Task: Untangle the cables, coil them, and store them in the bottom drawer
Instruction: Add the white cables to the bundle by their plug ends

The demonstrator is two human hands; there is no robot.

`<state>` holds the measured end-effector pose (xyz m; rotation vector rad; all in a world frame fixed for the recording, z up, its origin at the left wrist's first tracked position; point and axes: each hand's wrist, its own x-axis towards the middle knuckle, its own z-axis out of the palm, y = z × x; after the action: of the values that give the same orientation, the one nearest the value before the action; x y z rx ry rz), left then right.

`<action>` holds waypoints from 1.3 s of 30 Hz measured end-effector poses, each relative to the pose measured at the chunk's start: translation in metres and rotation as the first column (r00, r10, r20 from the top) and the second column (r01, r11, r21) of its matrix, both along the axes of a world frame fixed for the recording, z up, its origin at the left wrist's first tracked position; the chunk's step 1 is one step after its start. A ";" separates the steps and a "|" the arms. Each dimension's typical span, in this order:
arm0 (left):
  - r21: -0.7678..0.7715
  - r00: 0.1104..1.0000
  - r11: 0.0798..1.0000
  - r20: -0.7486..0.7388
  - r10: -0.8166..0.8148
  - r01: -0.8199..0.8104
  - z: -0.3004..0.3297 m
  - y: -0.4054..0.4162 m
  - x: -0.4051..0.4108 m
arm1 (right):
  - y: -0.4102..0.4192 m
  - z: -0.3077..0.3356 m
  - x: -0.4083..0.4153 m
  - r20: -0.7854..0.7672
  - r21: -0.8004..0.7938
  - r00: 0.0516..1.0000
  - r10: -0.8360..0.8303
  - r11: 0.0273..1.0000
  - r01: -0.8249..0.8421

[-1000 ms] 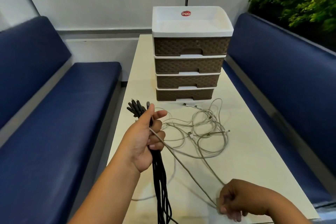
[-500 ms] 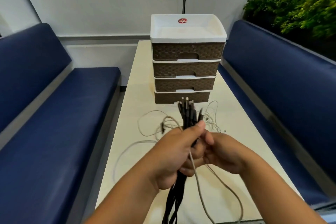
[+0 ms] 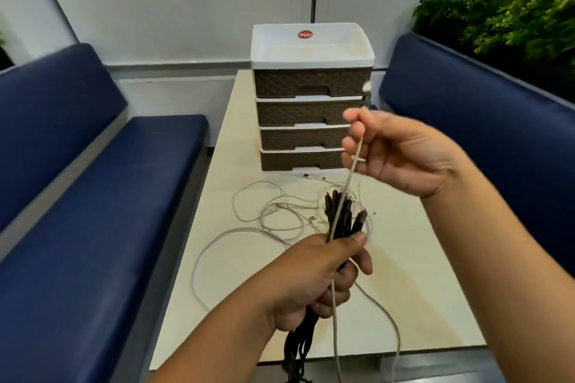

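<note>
Left hand (image 3: 311,283) fisted round black cable bundle (image 3: 340,221); right hand (image 3: 401,155) pinching white cable (image 3: 350,177) above it. Best drawn straight upward, slowly, minding snags in tangle (image 3: 280,214) before bottom drawer (image 3: 298,160)

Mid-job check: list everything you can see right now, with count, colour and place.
black cables: one bundle, black, gripped in the left hand
white cable: one, off-white, stretched between both hands
loose cables: tangle, count unclear, off-white, on the table before the drawers
drawer unit: one, four brown drawers, white top, all closed, far end of table
table: one, cream
benches: two, blue, either side
plants: green, upper right
left hand: grips the bundle
right hand: pinches the white cable
</note>
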<state>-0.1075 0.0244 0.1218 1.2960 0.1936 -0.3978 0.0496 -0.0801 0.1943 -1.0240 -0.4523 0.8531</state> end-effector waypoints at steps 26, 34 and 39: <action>-0.011 0.721 0.756 0.293 0.628 -0.654 -0.008 -0.127 -0.048 | -0.115 -0.068 -0.166 0.927 -0.326 0.336 0.168 0.805 0.495; -0.126 0.528 0.565 0.241 0.814 -0.815 0.014 -0.120 -0.054 | -0.138 -0.136 -0.193 0.749 -0.180 0.660 -0.064 0.938 0.295; -0.255 0.557 0.584 0.178 0.811 -0.770 0.026 -0.083 -0.071 | -0.158 -0.232 -0.194 0.399 -0.641 0.857 0.327 0.767 0.006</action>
<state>-0.1780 -0.0587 0.1479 0.9671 0.4826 0.5608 -0.1443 -0.2384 -0.0377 -1.8762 -0.7262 0.9206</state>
